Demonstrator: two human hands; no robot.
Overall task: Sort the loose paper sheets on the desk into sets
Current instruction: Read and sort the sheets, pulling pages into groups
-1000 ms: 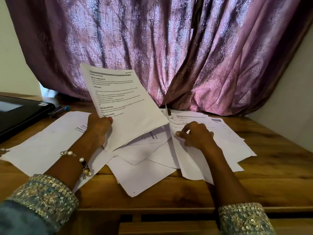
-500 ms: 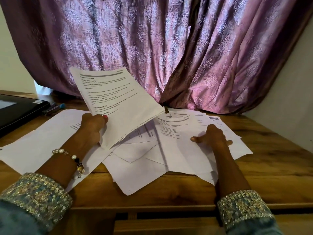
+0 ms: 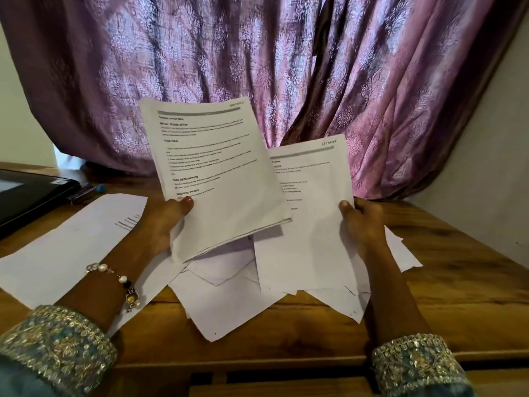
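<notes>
Head view: left hand (image 3: 163,222) grips a raised stack (image 3: 211,173) by its lower-left edge. Right hand (image 3: 362,222) pinches one sheet (image 3: 309,224), probably single, at its right edge above the worktop (image 3: 446,285).

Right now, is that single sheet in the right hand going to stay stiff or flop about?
Probably floppy: the single sheet, gripped by the right hand at one edge only, already bows slightly. It looks very light, so a draught could flutter it. The stack in the left hand seems firmer, though its lower corner droops.
</notes>
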